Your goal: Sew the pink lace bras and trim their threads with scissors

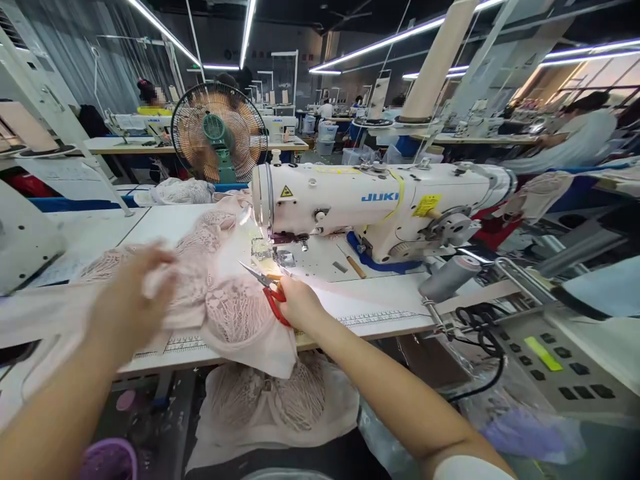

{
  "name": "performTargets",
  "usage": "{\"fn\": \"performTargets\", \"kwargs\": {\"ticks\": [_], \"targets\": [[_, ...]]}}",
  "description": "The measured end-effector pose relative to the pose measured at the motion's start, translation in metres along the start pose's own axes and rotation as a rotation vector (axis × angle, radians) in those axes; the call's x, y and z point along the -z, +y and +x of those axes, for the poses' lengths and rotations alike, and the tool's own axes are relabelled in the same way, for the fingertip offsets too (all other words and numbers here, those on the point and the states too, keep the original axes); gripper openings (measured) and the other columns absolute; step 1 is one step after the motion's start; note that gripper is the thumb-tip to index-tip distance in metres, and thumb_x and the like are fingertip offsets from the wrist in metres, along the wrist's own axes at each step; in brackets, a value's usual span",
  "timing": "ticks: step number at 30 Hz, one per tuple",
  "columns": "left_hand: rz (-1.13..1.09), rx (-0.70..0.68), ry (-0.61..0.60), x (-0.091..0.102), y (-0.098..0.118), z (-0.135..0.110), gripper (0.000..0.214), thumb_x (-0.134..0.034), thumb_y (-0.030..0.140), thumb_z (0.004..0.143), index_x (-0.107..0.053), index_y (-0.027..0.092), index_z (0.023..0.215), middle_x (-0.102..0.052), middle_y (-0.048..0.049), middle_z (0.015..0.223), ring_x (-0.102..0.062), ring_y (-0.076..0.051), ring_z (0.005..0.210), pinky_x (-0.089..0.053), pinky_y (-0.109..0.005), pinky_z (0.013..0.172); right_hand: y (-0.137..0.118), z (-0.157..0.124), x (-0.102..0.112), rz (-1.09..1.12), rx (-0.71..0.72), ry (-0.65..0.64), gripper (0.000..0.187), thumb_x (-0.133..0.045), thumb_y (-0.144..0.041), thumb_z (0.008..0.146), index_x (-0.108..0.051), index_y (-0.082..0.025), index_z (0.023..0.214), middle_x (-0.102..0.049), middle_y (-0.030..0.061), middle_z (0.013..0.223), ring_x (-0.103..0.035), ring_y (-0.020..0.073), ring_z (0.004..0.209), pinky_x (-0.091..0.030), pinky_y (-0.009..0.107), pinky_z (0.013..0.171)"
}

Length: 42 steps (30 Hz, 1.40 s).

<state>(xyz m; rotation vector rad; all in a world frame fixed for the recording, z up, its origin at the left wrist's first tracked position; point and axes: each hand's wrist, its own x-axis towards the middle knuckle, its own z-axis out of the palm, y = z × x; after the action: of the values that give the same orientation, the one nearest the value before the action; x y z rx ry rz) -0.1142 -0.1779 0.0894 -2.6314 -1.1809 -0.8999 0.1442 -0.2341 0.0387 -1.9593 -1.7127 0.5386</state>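
Observation:
My right hand point(296, 303) is closed around red-handled scissors point(267, 288), their blades pointing left toward the needle area of the white sewing machine point(370, 203). Pale pink lace fabric point(230, 310) lies spread over the table point(380, 303) under the machine head and spills over the front edge. My left hand point(133, 293) is blurred by motion and rests on or grips the lace at the left; its fingers look bent over the cloth.
A green standing fan point(219, 132) is behind the table. A control panel point(550, 360) with cables sits at the right. More lace pieces point(280, 400) hang in a bag below the edge. Other people work at far tables. A purple bin point(111, 460) stands below.

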Motion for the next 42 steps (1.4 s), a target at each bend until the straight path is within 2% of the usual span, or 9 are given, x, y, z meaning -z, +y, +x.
{"fn": "performTargets", "kwargs": {"ticks": [4, 8, 13, 17, 22, 26, 34, 38, 42], "targets": [[0.020, -0.422, -0.344, -0.062, 0.041, -0.036, 0.039, -0.054, 0.030, 0.087, -0.054, 0.017, 0.123, -0.052, -0.0162, 0.133, -0.051, -0.029, 0.119, -0.045, -0.045, 0.097, 0.022, -0.012, 0.013, -0.164, 0.019, -0.017, 0.007, -0.055, -0.016, 0.079, -0.049, -0.019, 0.078, -0.061, 0.0047, 0.086, -0.054, 0.0159, 0.076, -0.032, 0.023, 0.058], [0.078, -0.404, -0.369, -0.090, 0.050, -0.067, 0.047, -0.062, 0.036, 0.082, -0.054, 0.022, 0.126, -0.050, -0.0152, 0.137, -0.047, -0.036, 0.122, -0.040, -0.054, 0.098, 0.059, -0.018, 0.057, -0.357, -0.066, -0.077, 0.006, -0.061, -0.022, 0.077, -0.056, -0.019, 0.080, -0.064, 0.0050, 0.084, -0.058, 0.0182, 0.076, -0.034, 0.024, 0.058], [0.098, -0.324, -0.278, -0.090, 0.047, -0.086, 0.040, -0.055, 0.035, 0.086, -0.055, 0.027, 0.126, -0.048, -0.0099, 0.140, -0.046, -0.031, 0.124, -0.035, -0.048, 0.102, 0.104, 0.015, 0.093, -0.514, -0.301, -0.042, 0.018, -0.061, -0.025, 0.080, -0.063, -0.011, 0.093, -0.068, 0.0148, 0.092, -0.064, 0.0252, 0.084, -0.043, 0.029, 0.066], [0.138, -0.342, -0.279, -0.091, 0.048, -0.093, 0.045, -0.056, 0.034, 0.085, -0.051, 0.026, 0.129, -0.046, -0.0104, 0.141, -0.045, -0.031, 0.125, -0.033, -0.048, 0.102, 0.109, 0.051, 0.086, -0.529, -0.367, -0.009, 0.026, -0.059, -0.030, 0.087, -0.060, -0.012, 0.106, -0.064, 0.0122, 0.105, -0.061, 0.0224, 0.094, -0.049, 0.036, 0.080], [0.194, -0.354, -0.279, -0.084, 0.047, -0.098, 0.045, -0.046, 0.012, 0.086, -0.051, 0.030, 0.128, -0.051, -0.0061, 0.138, -0.046, -0.026, 0.123, -0.033, -0.044, 0.102, 0.098, 0.078, 0.067, -0.476, -0.286, 0.061, 0.029, -0.053, -0.029, 0.092, -0.057, -0.012, 0.115, -0.060, 0.0110, 0.115, -0.059, 0.0207, 0.102, -0.049, 0.037, 0.086], [0.155, -0.340, -0.290, -0.076, 0.049, -0.100, 0.053, -0.041, 0.005, 0.082, -0.054, 0.032, 0.126, -0.052, -0.0042, 0.137, -0.048, -0.027, 0.122, -0.036, -0.045, 0.099, 0.106, 0.069, 0.075, -0.490, -0.236, 0.142, 0.029, -0.040, -0.019, 0.094, -0.057, -0.013, 0.117, -0.059, 0.0130, 0.121, -0.057, 0.0194, 0.109, -0.042, 0.026, 0.090], [-0.036, -0.406, -0.395, -0.065, 0.037, -0.089, 0.066, -0.056, 0.011, 0.062, -0.056, 0.033, 0.125, -0.055, -0.0041, 0.134, -0.057, -0.034, 0.109, -0.048, -0.047, 0.085, 0.137, 0.028, 0.096, -0.607, -0.393, 0.122, 0.024, -0.046, -0.022, 0.093, -0.067, -0.013, 0.097, -0.069, 0.0159, 0.098, -0.064, 0.0250, 0.095, -0.046, 0.032, 0.080], [-0.112, -0.483, -0.372, -0.066, 0.035, -0.059, 0.038, -0.060, 0.030, 0.073, -0.066, 0.027, 0.110, -0.068, -0.0059, 0.113, -0.066, -0.028, 0.087, -0.051, -0.040, 0.072, 0.136, 0.022, 0.089, -0.609, -0.422, 0.150, 0.024, -0.052, -0.030, 0.092, -0.061, -0.014, 0.108, -0.063, 0.0099, 0.108, -0.061, 0.0197, 0.095, -0.050, 0.038, 0.083], [-0.109, -0.558, -0.257, -0.085, 0.030, -0.038, 0.041, -0.056, 0.041, 0.083, -0.061, 0.022, 0.119, -0.062, -0.0080, 0.125, -0.061, -0.027, 0.108, -0.043, -0.039, 0.093, 0.127, 0.015, 0.078, -0.592, -0.344, 0.196, 0.026, -0.053, -0.033, 0.092, -0.057, -0.020, 0.115, -0.057, 0.0080, 0.120, -0.058, 0.0194, 0.101, -0.050, 0.040, 0.086]]}}
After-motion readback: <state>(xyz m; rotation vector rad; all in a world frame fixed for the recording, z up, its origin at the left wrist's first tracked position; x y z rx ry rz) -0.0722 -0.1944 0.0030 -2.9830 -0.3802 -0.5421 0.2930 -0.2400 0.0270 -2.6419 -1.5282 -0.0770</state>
